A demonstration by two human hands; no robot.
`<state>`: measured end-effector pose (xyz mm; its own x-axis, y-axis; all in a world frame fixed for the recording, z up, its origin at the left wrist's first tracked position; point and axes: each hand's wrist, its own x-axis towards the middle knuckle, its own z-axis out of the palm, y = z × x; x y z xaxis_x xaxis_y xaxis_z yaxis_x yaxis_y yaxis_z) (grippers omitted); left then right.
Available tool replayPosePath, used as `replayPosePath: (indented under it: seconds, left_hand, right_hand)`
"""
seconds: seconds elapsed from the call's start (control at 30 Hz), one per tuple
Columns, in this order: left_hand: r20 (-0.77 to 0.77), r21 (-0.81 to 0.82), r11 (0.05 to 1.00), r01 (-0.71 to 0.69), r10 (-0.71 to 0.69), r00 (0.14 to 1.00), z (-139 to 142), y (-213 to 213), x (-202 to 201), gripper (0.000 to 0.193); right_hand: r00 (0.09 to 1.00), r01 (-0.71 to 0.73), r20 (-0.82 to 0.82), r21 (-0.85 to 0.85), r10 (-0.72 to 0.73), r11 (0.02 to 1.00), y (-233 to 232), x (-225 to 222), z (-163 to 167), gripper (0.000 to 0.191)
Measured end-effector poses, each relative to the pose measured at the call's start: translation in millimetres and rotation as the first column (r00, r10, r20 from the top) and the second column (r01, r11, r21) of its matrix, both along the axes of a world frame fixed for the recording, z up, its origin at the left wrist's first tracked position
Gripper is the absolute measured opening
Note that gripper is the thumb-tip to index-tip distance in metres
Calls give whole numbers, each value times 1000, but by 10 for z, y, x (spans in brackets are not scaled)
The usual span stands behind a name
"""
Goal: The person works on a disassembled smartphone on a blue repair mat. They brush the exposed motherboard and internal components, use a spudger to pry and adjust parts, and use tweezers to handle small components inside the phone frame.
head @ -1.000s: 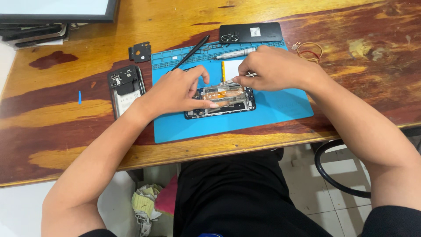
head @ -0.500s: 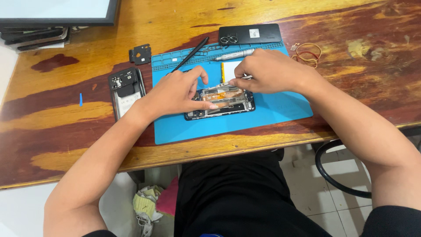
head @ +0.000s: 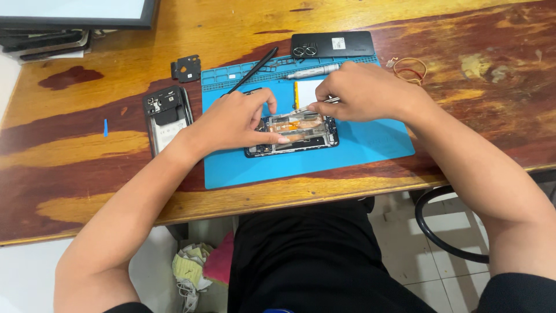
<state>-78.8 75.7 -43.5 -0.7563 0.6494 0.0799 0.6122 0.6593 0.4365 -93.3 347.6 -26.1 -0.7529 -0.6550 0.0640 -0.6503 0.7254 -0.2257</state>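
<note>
So the opened smartphone [head: 292, 134] sits face down around the middle of the blue repair mat [head: 359, 145], which lies toward the near edge of the wooden desk [head: 87, 145]. The left hand [head: 234, 122] presses flat on its left end, fingers together, pinning it. The right hand [head: 365, 93] pinches metal tweezers [head: 315, 105], tips down at the phone's far edge near the orange flex cables. My worry: a slip there could tear a ribbon or scratch the board, especially if the pinning hand shifts. Also the loose back cover [head: 167, 116] hangs just off the mat's left edge and an elbow could knock it.
</note>
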Motion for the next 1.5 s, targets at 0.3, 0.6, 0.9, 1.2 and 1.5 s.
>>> replayPosePath:
  seconds: [0.3,0.6,0.9,1.2,1.5]
  left_hand:
    - [-22,-32,999,-12,11,1000,-7,-1,-5,61]
    - [6,-24,1000,-11,11,1000,14,-3,9,59]
    - [-23,-48,999,5,-7,1000,9,-15,4,56]
    - [10,-67,998,-22,23,1000,-15,-7,7,53]
    - [-42,-42,999,33,-34,999,-13,-25,6,51]
  right_hand:
    - [1000,6,-4,0,-6,1000,-41,21,-47,28]
    - [997,63,-55,39,-61,997,96,-40,45,36]
    - [988,77,121,183,-100,980,9,-10,62,60]
    - [992,55,100,162,-72,985,-32,14,13,52]
    - [996,41,69,157,-53,987,-19,-13,-12,54]
